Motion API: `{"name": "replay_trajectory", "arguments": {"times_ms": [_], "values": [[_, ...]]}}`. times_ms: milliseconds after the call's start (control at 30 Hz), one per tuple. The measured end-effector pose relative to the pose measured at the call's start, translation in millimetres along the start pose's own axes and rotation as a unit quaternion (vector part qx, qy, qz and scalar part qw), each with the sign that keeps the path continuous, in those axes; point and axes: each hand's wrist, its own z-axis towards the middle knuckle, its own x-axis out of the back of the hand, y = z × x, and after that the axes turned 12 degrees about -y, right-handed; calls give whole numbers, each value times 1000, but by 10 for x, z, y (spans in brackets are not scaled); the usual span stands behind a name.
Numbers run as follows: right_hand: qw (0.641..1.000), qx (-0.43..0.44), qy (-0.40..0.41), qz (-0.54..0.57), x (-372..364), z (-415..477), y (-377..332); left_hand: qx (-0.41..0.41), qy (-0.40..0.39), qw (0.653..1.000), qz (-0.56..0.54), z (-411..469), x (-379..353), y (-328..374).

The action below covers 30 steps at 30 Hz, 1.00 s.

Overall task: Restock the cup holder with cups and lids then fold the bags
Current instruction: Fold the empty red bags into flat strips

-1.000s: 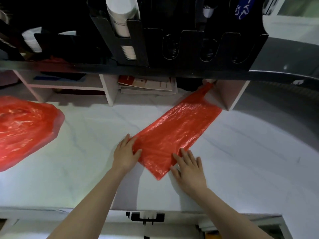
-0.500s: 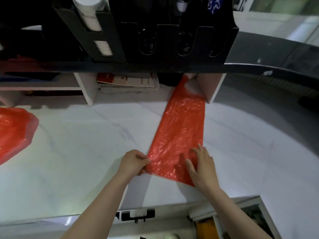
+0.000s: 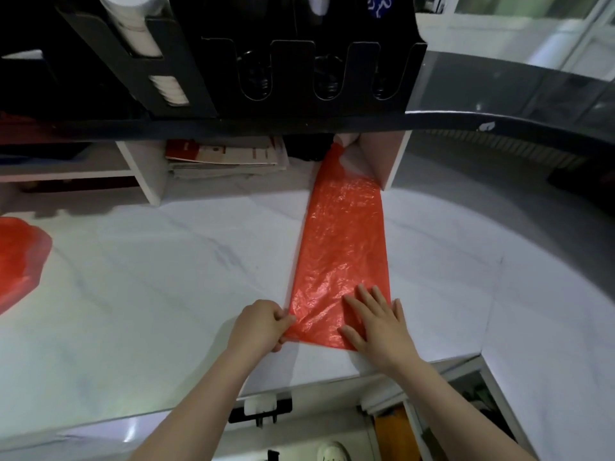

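A red plastic bag (image 3: 342, 247) lies flat as a long narrow strip on the white marble counter (image 3: 159, 277), its far end reaching under the shelf. My left hand (image 3: 259, 326) pinches the strip's near left corner. My right hand (image 3: 377, 322) lies flat with fingers spread on the near right part of the bag. Above, on the dark shelf, stands the black cup holder (image 3: 253, 61), with a stack of white cups (image 3: 139, 34) in its left slot. A second red bag (image 3: 20, 257) lies bunched at the far left of the counter.
Under the shelf sit a pile of papers and booklets (image 3: 226, 158) and white shelf supports (image 3: 143, 174). The counter's front edge runs just below my hands, with a black latch (image 3: 263, 407) and an open cabinet (image 3: 432, 420) beneath it.
The bag has swung from a diagonal to lie straight away from me. My left hand went from flat on the bag to pinching its near left corner. My right hand stays flat on it.
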Motion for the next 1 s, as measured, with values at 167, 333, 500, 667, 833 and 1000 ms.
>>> {"name": "replay_trajectory", "arguments": {"times_ms": [167, 333, 500, 667, 833, 1000], "values": [[1000, -6, -9, -18, -13, -31, 26, -42, 37, 985, 166, 17, 25, 59], [1000, -14, -10, -18, -18, -27, 16, -61, 29, 965, 254, 39, 61, 20], [1000, -12, -11, -20, -22, -34, 11, -93, 117, 977, 151, 17, 42, -67], [999, -19, -17, -32, -28, -30, 1, -217, 125, 950, 186, 143, -148, 79], [999, -18, -26, -34, -2, -47, -14, -185, 45, 928, 321, 405, -321, 166], [999, -20, -24, 17, 24, -22, 28, -149, 37, 913, 378, 488, -382, 83]]}}
